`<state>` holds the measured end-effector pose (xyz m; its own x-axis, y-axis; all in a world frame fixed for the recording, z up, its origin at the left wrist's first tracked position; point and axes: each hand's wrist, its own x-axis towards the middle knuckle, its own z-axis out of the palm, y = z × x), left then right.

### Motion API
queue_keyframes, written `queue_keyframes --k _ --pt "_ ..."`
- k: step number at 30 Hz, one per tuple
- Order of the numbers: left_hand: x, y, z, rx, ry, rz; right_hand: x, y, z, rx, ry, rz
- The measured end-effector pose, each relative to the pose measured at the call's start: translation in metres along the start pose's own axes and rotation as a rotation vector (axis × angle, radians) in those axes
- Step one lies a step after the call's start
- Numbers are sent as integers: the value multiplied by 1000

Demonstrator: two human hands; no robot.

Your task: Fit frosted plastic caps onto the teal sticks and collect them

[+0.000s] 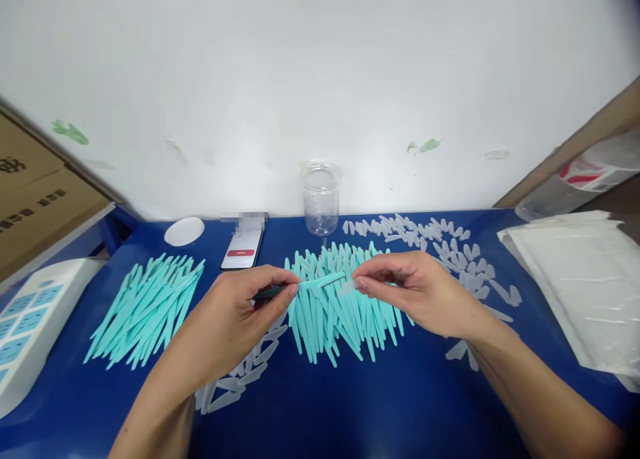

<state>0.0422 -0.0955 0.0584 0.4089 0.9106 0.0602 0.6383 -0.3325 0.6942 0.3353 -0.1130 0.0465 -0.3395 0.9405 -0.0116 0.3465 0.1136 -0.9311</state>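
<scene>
In the head view, the left hand (250, 312) is pinching a slim turquoise stick (320, 283), thumb and forefinger clamped on its smooth, plastic-looking handle, and the tapered end is pointing toward the right hand (425, 289). That hand is closing thumb and fingertips on a small translucent sleeve (347, 287), frosted and flat, just beside the stick's tip (whether the two are touching, I cannot tell). Beneath both hands, a central heap (330, 325) of matching sticks is fanning out over the glossy blue tabletop (390, 405). A second pile (145, 312), equally slender and tangled, is lying to the left. Loose sleeves (460, 265), leaf-shaped and milky, are curving around the right side, while more (245, 372) are showing beside the left forearm. Behind the heap, a clear cylindrical jar (321, 209) is standing upright near the white wall (320, 79); a round white disc (185, 231) and a glassy phone (245, 245) are resting left of it.
</scene>
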Motion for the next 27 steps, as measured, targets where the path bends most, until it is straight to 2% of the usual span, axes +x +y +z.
queue_keyframes --k 5,11,23,27 --pt "4 -2 11 27 -32 31 -6 18 -2 125 77 -9" --pt "5 -5 19 38 -7 52 -5 28 0 207 94 4" --pt "-1 -5 23 9 -13 38 -5 32 5 167 131 -54" --pt "-1 -3 30 23 -31 58 -4 29 7 117 116 -61"
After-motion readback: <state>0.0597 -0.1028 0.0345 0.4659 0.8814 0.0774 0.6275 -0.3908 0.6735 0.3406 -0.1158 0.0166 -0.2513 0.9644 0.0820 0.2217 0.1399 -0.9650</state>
